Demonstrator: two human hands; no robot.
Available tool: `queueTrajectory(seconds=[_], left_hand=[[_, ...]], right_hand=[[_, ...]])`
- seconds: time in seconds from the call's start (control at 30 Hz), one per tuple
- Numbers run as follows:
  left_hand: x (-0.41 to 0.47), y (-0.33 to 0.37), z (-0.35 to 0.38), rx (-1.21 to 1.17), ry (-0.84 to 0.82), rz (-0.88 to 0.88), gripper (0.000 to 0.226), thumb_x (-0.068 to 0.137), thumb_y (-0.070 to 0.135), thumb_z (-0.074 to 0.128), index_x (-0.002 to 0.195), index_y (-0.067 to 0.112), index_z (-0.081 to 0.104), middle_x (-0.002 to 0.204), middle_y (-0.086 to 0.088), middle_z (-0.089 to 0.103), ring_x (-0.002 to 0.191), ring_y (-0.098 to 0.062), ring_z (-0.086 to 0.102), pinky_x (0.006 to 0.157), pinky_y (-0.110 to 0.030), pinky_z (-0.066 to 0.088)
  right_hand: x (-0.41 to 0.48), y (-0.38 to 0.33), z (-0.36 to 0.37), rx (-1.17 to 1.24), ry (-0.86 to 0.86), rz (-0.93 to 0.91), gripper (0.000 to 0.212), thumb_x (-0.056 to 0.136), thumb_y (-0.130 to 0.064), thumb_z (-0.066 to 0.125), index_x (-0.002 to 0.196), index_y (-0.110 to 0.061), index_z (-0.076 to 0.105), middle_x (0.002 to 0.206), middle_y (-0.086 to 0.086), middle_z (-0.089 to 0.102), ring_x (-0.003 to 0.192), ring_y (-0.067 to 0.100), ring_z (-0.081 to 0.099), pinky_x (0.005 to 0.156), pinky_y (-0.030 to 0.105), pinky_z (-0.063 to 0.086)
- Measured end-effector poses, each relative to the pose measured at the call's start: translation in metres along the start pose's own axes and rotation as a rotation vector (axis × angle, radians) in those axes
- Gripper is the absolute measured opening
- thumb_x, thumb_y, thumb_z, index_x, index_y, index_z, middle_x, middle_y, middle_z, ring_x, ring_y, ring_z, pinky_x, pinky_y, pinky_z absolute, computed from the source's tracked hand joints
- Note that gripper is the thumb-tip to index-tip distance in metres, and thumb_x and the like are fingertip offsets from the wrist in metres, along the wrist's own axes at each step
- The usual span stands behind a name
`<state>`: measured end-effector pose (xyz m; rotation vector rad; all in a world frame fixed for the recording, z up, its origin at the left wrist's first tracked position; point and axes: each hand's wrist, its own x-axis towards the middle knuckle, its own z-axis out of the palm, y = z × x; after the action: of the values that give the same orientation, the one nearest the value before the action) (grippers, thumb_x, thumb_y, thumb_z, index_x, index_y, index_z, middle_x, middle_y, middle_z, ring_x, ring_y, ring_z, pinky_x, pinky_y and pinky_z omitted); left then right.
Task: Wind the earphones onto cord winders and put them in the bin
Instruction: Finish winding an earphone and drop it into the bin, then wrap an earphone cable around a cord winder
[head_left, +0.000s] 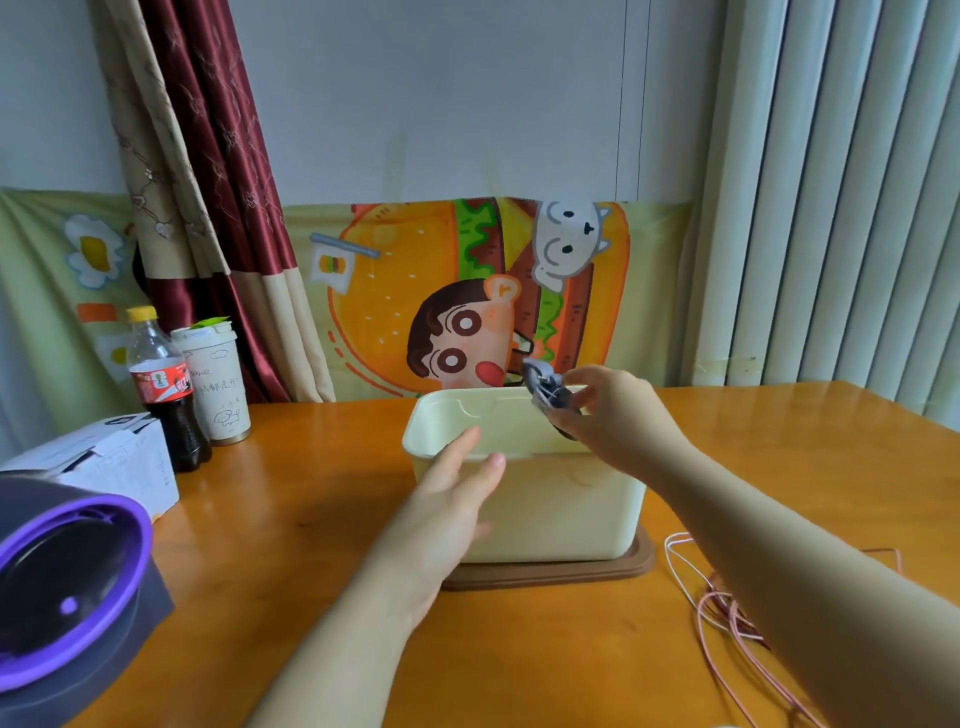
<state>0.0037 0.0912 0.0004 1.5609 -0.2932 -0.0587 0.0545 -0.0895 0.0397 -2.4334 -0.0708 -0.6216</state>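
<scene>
A cream bin (550, 509) stands on its brown lid (639, 564) in the middle of the wooden table. My right hand (618, 410) holds a grey cord winder with earphones wound on it (545, 387) above the bin's far right rim. My left hand (447, 514) rests flat against the bin's near left wall, fingers apart and holding nothing. A loose pink earphone cable (727, 613) lies on the table to the right of the bin, partly hidden under my right forearm.
A cola bottle (163, 395) and a white paper cup (215, 384) stand at the back left. A white box (111, 462) and a purple-rimmed dark device (67, 582) sit at the left edge. A cartoon cloth and curtains hang behind the table.
</scene>
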Motion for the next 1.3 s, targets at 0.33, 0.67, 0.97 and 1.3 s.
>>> queueTrajectory(seconds=[0.33,0.67,0.97,1.3], left_hand=[[0.002,-0.003,0.000,0.385,0.011,0.040,0.050,0.100,0.034,0.049,0.148,0.031,0.034,0.158,0.019,0.018,0.121,-0.002,0.039,0.114,-0.038,0.035],[-0.015,-0.002,0.041,0.733,0.045,0.131,0.036,0.098,0.029,0.054,0.135,0.028,0.051,0.148,0.008,0.031,0.130,-0.013,0.043,0.098,-0.025,0.037],[-0.061,-0.020,0.128,1.171,-0.667,0.205,0.025,0.094,0.033,0.061,0.119,0.028,0.064,0.113,0.012,0.054,0.115,-0.009,0.052,0.091,-0.023,0.039],[-0.059,-0.035,0.150,1.348,-0.734,0.198,0.040,0.095,0.031,0.059,0.135,0.032,0.053,0.138,0.006,0.051,0.126,-0.016,0.049,0.104,-0.038,0.043]], right_hand=[[-0.042,0.021,-0.031,-0.037,0.091,-0.114,0.017,0.088,-0.025,0.063,0.104,-0.020,0.070,0.093,-0.009,0.068,0.089,0.012,0.063,0.082,0.035,0.055],[-0.134,0.066,-0.083,-0.301,-0.565,-0.142,0.013,0.088,-0.027,0.066,0.099,-0.024,0.072,0.094,-0.014,0.069,0.079,-0.004,0.062,0.072,0.008,0.048],[-0.176,0.096,-0.118,-0.391,-0.727,-0.084,0.015,0.093,-0.020,0.057,0.097,-0.025,0.071,0.092,-0.016,0.066,0.076,-0.006,0.058,0.067,0.006,0.044],[-0.169,0.139,-0.137,-0.526,-0.606,0.021,0.030,0.094,-0.015,0.055,0.123,-0.021,0.061,0.117,-0.003,0.066,0.101,0.010,0.063,0.091,0.026,0.052]])
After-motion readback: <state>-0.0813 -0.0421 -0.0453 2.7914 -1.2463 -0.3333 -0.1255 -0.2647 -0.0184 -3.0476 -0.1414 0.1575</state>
